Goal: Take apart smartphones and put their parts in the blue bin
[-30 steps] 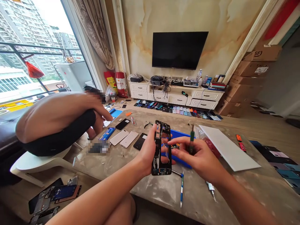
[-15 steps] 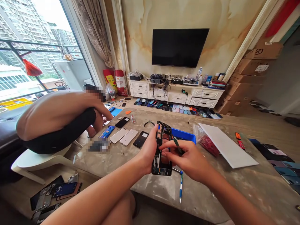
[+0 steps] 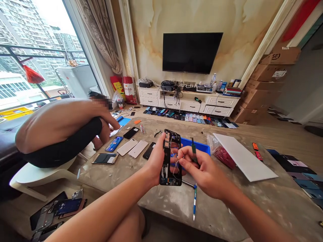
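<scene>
Closed around its long edge, the left hand (image 3: 156,159) held a black phone midframe (image 3: 165,164) tilted up above the table, with fingers (image 3: 176,169) showing through its opening. Right hand (image 3: 200,169): narrow pinch on a green-handled precision tool (image 3: 193,151), shaft pointing up, fingertips (image 3: 180,161) just beside the midframe.

Nearby items, on a paint-stained tabletop (image 3: 113,174): one blue plastic tray (image 3: 195,147), directly behind the hands; one blue-and-white pen-shaped tool (image 3: 194,203), below the right hand; two rose-gold phones (image 3: 132,148), side by side; one black phone (image 3: 148,150), beside them; one blue phone (image 3: 114,144); one small pair of pliers (image 3: 157,133); one clear bag of red items (image 3: 220,153); one white board (image 3: 243,156), at right. One co-worker (image 3: 60,131) sat hunched on a white plastic chair (image 3: 37,183), left of the table.
</scene>
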Demonstrator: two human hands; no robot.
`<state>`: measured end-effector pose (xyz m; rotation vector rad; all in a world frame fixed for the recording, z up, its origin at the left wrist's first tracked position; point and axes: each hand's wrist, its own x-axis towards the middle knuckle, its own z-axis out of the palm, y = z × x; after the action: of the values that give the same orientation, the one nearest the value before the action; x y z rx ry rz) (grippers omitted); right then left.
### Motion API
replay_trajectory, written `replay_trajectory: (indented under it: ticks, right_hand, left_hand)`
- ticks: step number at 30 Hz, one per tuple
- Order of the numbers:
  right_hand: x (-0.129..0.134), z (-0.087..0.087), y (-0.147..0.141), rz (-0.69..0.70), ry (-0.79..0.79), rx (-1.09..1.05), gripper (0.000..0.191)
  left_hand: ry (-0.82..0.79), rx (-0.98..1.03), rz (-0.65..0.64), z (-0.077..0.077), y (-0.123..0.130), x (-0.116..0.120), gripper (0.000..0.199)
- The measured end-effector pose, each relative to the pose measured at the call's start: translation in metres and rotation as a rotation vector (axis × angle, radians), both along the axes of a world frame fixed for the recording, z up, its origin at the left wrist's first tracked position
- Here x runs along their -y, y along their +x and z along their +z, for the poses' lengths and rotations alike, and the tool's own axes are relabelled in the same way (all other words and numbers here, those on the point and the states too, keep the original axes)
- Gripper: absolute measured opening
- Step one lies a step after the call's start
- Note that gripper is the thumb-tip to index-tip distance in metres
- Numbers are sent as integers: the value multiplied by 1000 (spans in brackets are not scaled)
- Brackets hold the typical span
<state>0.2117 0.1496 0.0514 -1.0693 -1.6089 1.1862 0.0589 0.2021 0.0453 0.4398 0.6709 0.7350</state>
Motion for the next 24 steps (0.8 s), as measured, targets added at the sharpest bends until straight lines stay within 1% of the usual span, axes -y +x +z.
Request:
replay_trajectory:
  ticks: [3,6,9,11,16,19,20,22,24]
  right_hand:
    - [-9,-6,12,-129,-23,-87,31]
    - [-21,-16,25,-226,-33,-150,33]
    - [-27,-24,31,-217,-51,-201,34]
    - [-26,-24,31,-203,-47,-240,35]
    - [-15,-15,27,-164,-23,-308,29]
    - [-9,-5,27,-151,-11,-425,23]
    - [-7,0,28,-175,1,-478,22]
    - [-7,7,33,-273,43,-550,23]
    - [-12,7,40,-425,76,-492,24]
  left_hand:
    - [16,-44,-17,7,-2,0,57]
    - [60,12,17,14,-4,-1,58]
    - [81,32,75,17,-7,-5,60]
    - [72,29,99,17,-8,-8,60]
    - [105,19,165,18,-12,-13,61]
    - [165,-36,231,17,-17,-18,66]
    - [178,-63,264,17,-19,-20,66]
    - [181,-96,318,15,-23,-23,66]
    - [170,-78,310,14,-27,-25,66]
